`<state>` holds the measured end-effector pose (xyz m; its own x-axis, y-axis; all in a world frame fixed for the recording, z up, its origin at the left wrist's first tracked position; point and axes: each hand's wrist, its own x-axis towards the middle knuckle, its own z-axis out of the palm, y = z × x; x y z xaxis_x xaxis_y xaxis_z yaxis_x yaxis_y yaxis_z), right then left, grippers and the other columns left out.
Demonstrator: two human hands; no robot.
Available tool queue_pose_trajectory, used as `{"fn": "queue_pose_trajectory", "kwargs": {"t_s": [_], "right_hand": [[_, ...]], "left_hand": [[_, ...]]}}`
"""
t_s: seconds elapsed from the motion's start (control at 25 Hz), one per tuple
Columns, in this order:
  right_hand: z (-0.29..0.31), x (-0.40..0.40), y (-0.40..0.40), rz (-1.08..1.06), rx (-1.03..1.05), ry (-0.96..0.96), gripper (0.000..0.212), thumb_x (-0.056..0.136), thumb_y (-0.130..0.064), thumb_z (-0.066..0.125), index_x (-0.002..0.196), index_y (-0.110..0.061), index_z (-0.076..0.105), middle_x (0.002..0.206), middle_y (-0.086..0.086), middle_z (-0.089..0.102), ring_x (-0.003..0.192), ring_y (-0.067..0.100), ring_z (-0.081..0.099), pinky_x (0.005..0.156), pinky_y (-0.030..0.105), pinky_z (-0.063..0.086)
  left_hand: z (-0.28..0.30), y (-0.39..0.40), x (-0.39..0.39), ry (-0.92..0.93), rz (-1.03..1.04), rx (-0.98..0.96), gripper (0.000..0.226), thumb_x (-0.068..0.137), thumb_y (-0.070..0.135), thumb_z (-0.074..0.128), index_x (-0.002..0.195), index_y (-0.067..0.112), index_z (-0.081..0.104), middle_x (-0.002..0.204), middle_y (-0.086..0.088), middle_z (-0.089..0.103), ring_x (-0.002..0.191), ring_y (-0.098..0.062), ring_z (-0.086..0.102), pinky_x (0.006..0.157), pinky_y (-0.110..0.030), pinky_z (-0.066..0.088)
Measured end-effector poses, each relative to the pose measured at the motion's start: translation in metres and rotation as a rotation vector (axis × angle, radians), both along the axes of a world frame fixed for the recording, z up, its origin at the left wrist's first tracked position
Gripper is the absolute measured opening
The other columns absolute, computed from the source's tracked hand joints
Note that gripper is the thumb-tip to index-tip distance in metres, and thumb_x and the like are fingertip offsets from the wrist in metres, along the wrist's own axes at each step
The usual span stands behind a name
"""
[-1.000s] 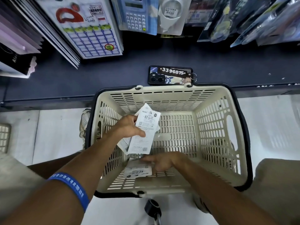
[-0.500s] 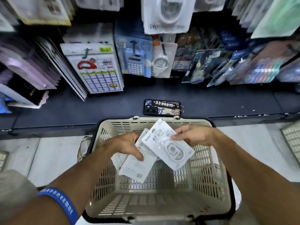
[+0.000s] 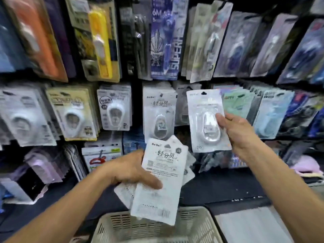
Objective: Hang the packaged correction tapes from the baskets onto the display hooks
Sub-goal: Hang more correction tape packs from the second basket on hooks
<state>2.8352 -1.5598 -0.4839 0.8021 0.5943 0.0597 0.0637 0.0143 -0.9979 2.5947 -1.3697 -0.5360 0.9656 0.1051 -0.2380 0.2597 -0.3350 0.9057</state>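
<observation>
white plastic fills my view: my right hand (image 3: 240,132) pinches one packaged correction tape (image 3: 206,120) by its lower right side, thumb on the front, holding it upright and face-out in front of the display wall, its hang hole at the top, near a hanging row of matching packs (image 3: 158,111). whether it touches a hook i cannot tell. my left hand (image 3: 129,169) grips a fanned stack of packs (image 3: 161,179), printed backs toward me, thumb clamped across the top one, just above the cream basket (image 3: 201,225) at the bottom edge. everything is somewhat motion-blurred.
</observation>
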Motion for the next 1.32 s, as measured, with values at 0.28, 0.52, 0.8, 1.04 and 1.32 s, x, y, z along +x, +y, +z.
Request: {"fn": "queue_pose_trajectory", "kwargs": {"t_s": [0.28,0.52,0.8,1.04,1.32], "right_hand": [[0.01,-0.012,0.011,-0.227,-0.137,-0.18,0.027,0.094,-0.03,0.07,0.076,-0.011,0.074,0.074,0.004,0.077,0.071,0.022,0.071,0.068,0.033,0.053],[0.01,-0.01,0.016,-0.271,-0.152,-0.113,0.024,0.089,-0.034,0.075,0.089,-0.011,0.069,0.085,0.009,0.074,0.064,0.027,0.067,0.06,0.04,0.053],[0.011,-0.059,0.014,0.426,-0.08,0.089,0.047,0.08,-0.058,0.075,0.115,-0.028,0.07,0.124,0.0,0.072,0.101,0.021,0.074,0.082,0.037,0.06],[0.001,-0.08,0.021,0.366,-0.001,0.072,0.022,0.1,-0.022,0.061,0.095,-0.007,0.076,0.101,0.021,0.077,0.086,0.031,0.074,0.074,0.035,0.057],[0.002,-0.059,0.011,-0.222,0.0,-0.207,0.029,0.104,-0.035,0.051,0.083,-0.03,0.071,0.089,0.009,0.075,0.085,0.033,0.073,0.081,0.053,0.06]], "left_hand": [[0.054,0.0,-0.033,-0.297,0.199,-0.457,0.039,0.064,-0.007,0.078,0.095,0.016,0.081,0.106,-0.018,0.078,0.094,-0.033,0.077,0.07,-0.037,0.063],[0.053,-0.01,-0.028,-0.381,0.282,-0.661,0.047,0.035,0.003,0.087,0.081,0.007,0.082,0.088,-0.021,0.078,0.073,-0.033,0.078,0.058,-0.039,0.062],[0.043,-0.022,-0.007,-0.523,0.362,-0.897,0.032,0.055,-0.002,0.069,0.081,0.01,0.083,0.085,-0.016,0.079,0.074,-0.03,0.078,0.06,-0.04,0.063],[0.039,-0.025,0.005,-0.528,0.452,-0.97,0.039,0.053,0.001,0.079,0.09,0.014,0.083,0.101,-0.017,0.078,0.088,-0.032,0.078,0.068,-0.044,0.063],[0.04,-0.017,0.008,-0.552,0.705,-0.909,0.046,0.066,-0.001,0.076,0.11,0.012,0.072,0.114,-0.018,0.075,0.094,-0.034,0.077,0.07,-0.051,0.063]]}}
